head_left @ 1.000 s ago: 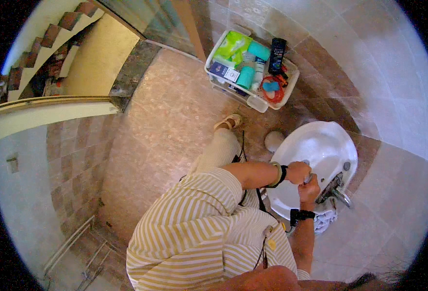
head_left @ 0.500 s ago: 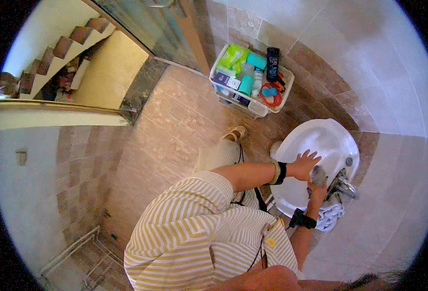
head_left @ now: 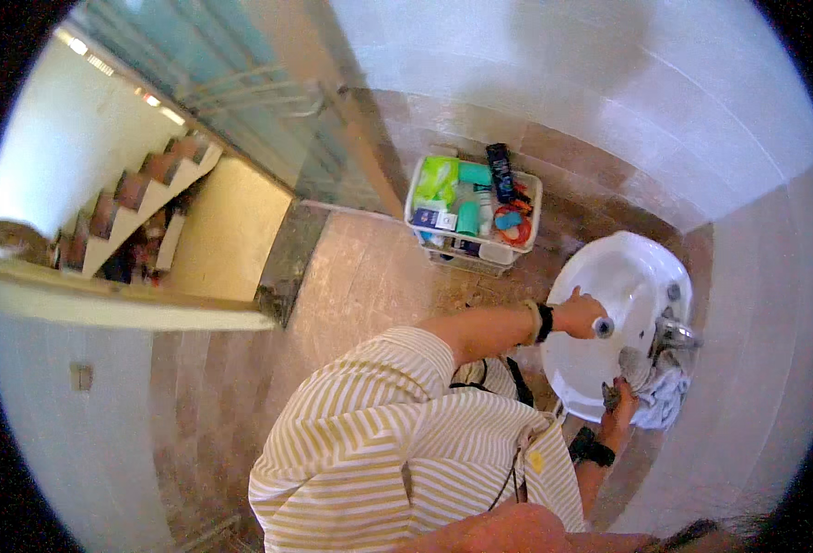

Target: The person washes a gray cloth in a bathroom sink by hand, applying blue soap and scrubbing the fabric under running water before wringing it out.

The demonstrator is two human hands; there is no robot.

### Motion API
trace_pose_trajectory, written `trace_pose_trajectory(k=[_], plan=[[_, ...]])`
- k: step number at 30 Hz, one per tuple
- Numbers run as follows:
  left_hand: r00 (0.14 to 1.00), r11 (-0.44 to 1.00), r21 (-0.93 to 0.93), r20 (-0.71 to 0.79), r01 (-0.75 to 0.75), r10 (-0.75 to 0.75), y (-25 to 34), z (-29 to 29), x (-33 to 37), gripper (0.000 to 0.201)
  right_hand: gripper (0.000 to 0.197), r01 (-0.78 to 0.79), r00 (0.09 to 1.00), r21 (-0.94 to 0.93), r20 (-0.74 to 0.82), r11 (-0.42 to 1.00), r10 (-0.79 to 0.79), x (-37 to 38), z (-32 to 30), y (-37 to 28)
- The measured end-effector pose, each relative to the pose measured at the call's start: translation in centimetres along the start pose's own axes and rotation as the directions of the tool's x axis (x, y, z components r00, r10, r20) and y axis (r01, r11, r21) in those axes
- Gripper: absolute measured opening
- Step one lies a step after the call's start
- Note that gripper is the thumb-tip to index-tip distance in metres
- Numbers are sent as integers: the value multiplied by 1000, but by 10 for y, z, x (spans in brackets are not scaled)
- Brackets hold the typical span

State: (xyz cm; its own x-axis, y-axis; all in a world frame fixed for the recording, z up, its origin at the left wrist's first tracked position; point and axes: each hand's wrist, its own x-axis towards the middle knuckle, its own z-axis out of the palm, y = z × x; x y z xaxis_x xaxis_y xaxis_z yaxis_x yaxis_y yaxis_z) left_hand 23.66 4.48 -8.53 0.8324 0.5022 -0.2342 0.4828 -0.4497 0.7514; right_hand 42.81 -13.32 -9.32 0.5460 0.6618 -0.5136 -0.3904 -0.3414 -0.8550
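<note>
My left hand [head_left: 577, 314] reaches over the white washbasin [head_left: 572, 373], its fingers closed at a round metal drain stopper [head_left: 604, 327]. Whether the stopper is lifted off the basin's bottom I cannot tell. Near the basin's right lower rim, my right hand [head_left: 621, 404] grips a crumpled grey cloth [head_left: 634, 368], part of which sticks out beyond the fingers. A darker bit shows on that hand's other side. The chrome faucet [head_left: 674, 335] stands just beyond the cloth. A pale, bunched towel [head_left: 665, 396] lies on the basin's corner beside my right hand.
On the floor by the wall stands a white basket [head_left: 418, 217] full of bottles, packets and a red cord. Past it is a door [head_left: 287, 101], and a staircase [head_left: 135, 198] shows through the opening on the left. A tiled wall [head_left: 748, 304] rises behind the basin.
My right hand has drawn back toward the faucet and towel with the grey cloth, uncovering the stopper. My left hand's spread fingers have closed at it. The view has shifted.
</note>
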Motion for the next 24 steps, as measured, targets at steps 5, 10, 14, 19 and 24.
trace_pose_trajectory(k=[5,10,14,19,24], plan=[[893,936,-12,-302,-353,333,-48,2,4,73,38,58,996,332,46,941,-78,-55,-11,12],[929,942,-80,-210,-327,304,-73,-36,-19,52,30,273,950,444,-264,853,-166,-119,20,13],[868,920,143,-306,-366,392,-101,-23,-2,44,32,465,862,575,-468,673,-196,-181,-3,68],[916,952,6,-271,-307,297,-73,-14,-31,40,45,599,779,638,-605,485,-165,-278,-1,119],[908,922,145,-179,-358,380,-95,2,-47,33,44,631,774,730,-616,263,-150,-322,-21,163]])
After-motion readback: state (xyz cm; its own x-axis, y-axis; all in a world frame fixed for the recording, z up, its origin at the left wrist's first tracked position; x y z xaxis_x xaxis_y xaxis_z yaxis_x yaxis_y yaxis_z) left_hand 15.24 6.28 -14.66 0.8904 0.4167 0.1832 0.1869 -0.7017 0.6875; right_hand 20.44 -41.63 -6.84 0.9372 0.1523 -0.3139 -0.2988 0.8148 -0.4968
